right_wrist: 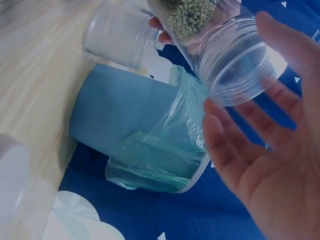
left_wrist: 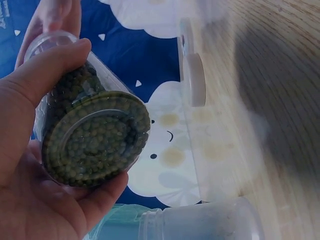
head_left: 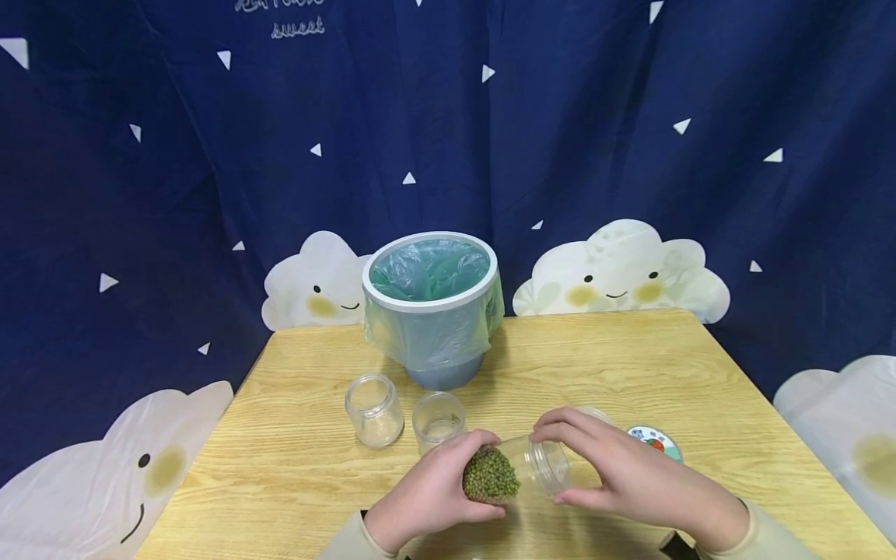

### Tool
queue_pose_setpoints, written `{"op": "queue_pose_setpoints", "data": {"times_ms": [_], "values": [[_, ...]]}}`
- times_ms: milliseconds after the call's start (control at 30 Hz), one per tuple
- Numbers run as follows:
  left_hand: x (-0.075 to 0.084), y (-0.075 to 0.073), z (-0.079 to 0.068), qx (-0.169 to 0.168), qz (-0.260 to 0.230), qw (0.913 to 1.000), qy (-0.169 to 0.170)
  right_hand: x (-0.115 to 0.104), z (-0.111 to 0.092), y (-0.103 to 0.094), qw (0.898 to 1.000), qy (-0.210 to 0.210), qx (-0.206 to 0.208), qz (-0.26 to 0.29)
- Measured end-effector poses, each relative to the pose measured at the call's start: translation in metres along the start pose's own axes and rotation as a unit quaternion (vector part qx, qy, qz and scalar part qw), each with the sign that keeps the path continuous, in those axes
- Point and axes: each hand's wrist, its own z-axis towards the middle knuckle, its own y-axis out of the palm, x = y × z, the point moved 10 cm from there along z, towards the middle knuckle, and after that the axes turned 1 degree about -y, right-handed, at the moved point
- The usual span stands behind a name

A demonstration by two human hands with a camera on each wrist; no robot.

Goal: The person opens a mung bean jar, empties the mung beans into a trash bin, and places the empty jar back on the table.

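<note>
My left hand [head_left: 448,482] grips a clear plastic jar [right_wrist: 227,60] around its base end and holds it tipped on its side above the table. Green mung beans [head_left: 491,476] lie packed in the base end, seen through the round bottom in the left wrist view. The jar's threaded mouth points right and has no lid on it. At that mouth, my right hand [head_left: 609,470] holds the rim between thumb and fingertips. Two open clear jars stand left of the hands: a taller jar [head_left: 374,412] and a shorter jar [head_left: 439,420] with a few specks inside.
A blue bin [head_left: 441,365] lined with a pale green plastic bag [head_left: 430,268] stands at the back of the wooden table [head_left: 595,350]. Beyond the right hand lie a lid with a printed picture [head_left: 654,442] and a pale lid [left_wrist: 195,80]. A dark blue curtain [head_left: 434,117] hangs behind.
</note>
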Motion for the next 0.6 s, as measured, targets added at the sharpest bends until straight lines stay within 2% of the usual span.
{"op": "queue_pose_setpoints", "data": {"times_ms": [133,267,367,533,600], "values": [[-0.002,0.002,-0.001,-0.012,-0.009,0.9998,-0.009,-0.006,-0.001,0.001,0.999,-0.046,-0.009,0.005],[-0.003,0.003,-0.002,-0.021,-0.023,0.9994,-0.016,-0.014,-0.001,0.000,0.995,-0.097,0.004,0.004],[-0.002,0.003,-0.002,-0.022,-0.029,0.9992,-0.013,-0.018,-0.002,0.000,0.993,-0.119,0.010,0.002],[-0.002,0.002,-0.003,-0.025,-0.037,0.9989,-0.012,-0.019,-0.003,0.002,0.992,-0.128,0.007,-0.013],[-0.003,0.003,-0.003,-0.026,-0.039,0.9988,-0.012,-0.019,-0.003,0.002,0.993,-0.119,0.006,-0.023]]}}
